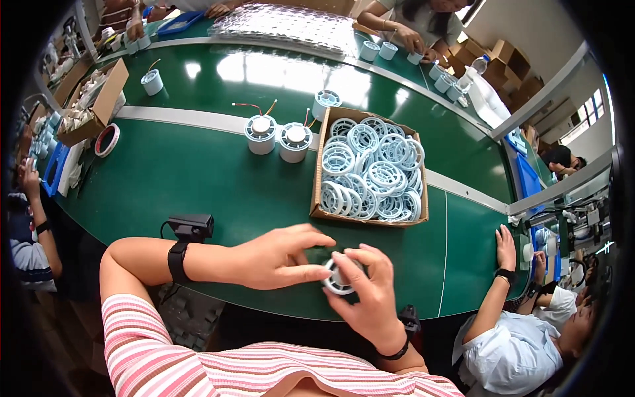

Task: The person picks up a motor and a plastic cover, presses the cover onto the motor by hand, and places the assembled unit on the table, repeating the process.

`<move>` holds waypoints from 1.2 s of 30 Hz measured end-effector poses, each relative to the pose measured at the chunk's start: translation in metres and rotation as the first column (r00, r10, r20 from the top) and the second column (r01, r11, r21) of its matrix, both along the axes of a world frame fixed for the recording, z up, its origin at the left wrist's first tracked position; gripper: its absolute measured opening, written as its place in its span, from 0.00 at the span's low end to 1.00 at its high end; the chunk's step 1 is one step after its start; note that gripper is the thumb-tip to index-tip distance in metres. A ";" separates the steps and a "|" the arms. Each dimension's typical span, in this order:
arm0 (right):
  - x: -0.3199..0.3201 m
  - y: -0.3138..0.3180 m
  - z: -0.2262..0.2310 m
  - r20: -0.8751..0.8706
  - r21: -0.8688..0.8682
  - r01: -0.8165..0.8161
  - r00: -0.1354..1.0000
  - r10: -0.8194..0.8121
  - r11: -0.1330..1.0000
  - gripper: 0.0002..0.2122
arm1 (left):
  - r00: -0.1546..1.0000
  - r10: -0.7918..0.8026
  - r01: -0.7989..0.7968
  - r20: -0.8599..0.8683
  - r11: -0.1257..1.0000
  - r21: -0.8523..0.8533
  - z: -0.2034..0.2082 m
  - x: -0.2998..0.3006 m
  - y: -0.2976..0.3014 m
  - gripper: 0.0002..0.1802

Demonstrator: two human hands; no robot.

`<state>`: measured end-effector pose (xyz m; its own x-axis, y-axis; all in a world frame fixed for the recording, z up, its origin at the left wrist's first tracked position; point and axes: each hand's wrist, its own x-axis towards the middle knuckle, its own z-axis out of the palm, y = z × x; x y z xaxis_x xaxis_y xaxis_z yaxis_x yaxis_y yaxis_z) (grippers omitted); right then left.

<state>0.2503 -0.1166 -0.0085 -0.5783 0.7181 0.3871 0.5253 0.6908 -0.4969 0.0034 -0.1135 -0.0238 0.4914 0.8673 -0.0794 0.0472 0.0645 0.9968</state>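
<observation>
Tabletop (159, 182) gleams green, cartons (516, 58) piled beyond; right hand (368, 291) clamps a round white part (337, 281), left hand (274, 261), spread apart, touches it.

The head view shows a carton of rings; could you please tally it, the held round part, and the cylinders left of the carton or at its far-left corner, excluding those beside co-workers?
Carton of rings: 1
Held round part: 1
Pale blue cylinders: 4
Total: 6

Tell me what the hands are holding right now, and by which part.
The right hand holds a round slotted-rim part by its outer edge, between thumb and fingers. The left hand appears only to touch its left side with the thumb.
</observation>
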 end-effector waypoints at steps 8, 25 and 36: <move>0.097 0.037 0.023 0.197 0.317 0.549 0.760 -0.620 0.773 0.23 | 0.404 0.846 0.231 -0.347 0.273 0.934 0.022 -0.074 0.090 0.14; 0.013 0.162 0.046 0.258 0.205 -0.061 0.966 0.006 0.977 0.17 | 0.722 0.244 0.492 -0.647 0.476 0.729 0.035 0.007 -0.008 0.32; 0.028 0.019 0.004 0.099 -0.009 -0.046 0.994 0.047 0.999 0.19 | 0.800 -0.293 0.413 -0.524 0.902 0.126 0.031 0.000 -0.003 0.35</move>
<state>0.2784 -0.0979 -0.0043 -0.6466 0.6920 0.3211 0.5395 0.7124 -0.4489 0.0038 -0.1166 0.0077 0.7162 0.6638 -0.2155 0.4993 -0.2716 0.8228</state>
